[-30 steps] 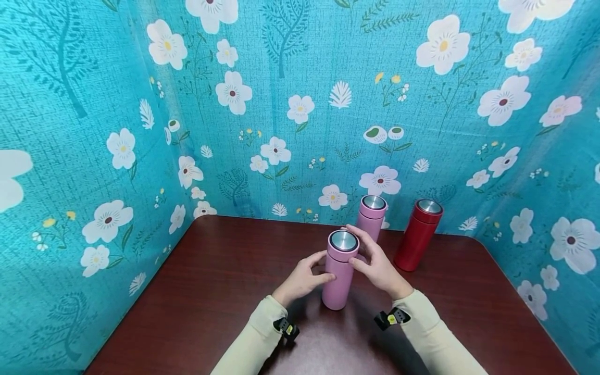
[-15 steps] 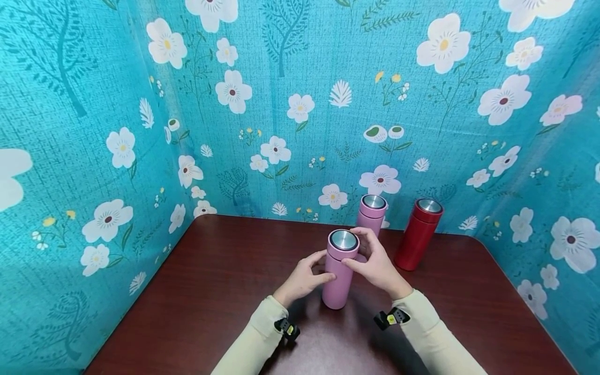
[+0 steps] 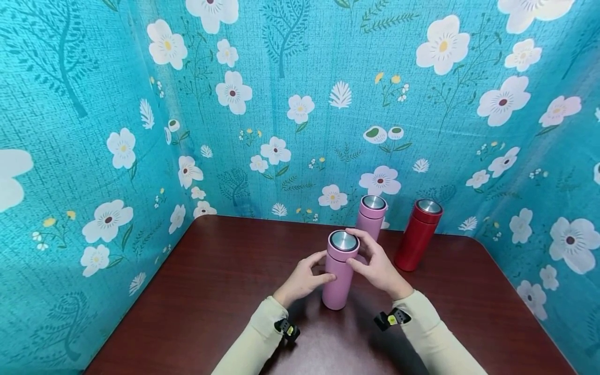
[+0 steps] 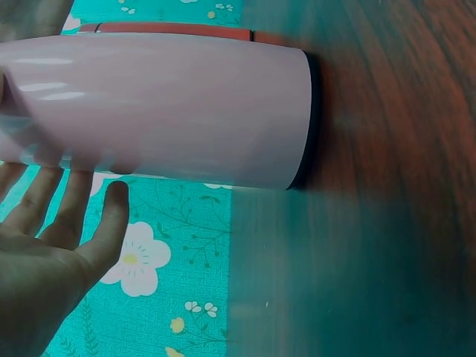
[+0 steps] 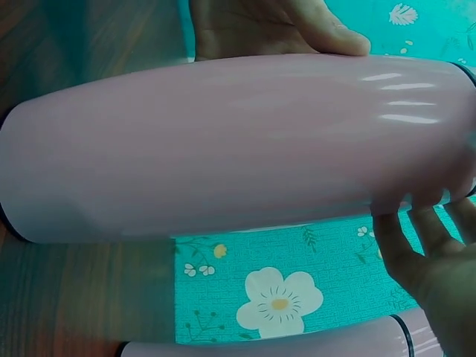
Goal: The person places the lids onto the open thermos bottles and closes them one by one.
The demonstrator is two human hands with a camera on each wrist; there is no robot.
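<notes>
A pink thermos bottle (image 3: 337, 284) with a silver-topped lid (image 3: 344, 245) stands upright on the table. From the left, my left hand (image 3: 302, 278) holds its body, thumb at the front and fingers reaching behind. My right hand (image 3: 380, 265) grips the lid area from the right, thumb near the seam and fingers over the far rim. In the left wrist view, fingers of the left hand (image 4: 67, 238) lie along the bottle's side (image 4: 186, 111). The right wrist view shows the right hand's fingers (image 5: 405, 238) at the bottle's upper end.
Behind stands a second pink thermos bottle (image 3: 371, 216), partly hidden by the right hand. Farther right is a red thermos bottle (image 3: 417, 237). The dark brown table (image 3: 225, 291) meets a blue floral curtain (image 3: 262, 130) at the back and sides.
My right thumb and fingers have shifted slightly round the lid, one way and then partly back. The left hand and all the bottles stay in place.
</notes>
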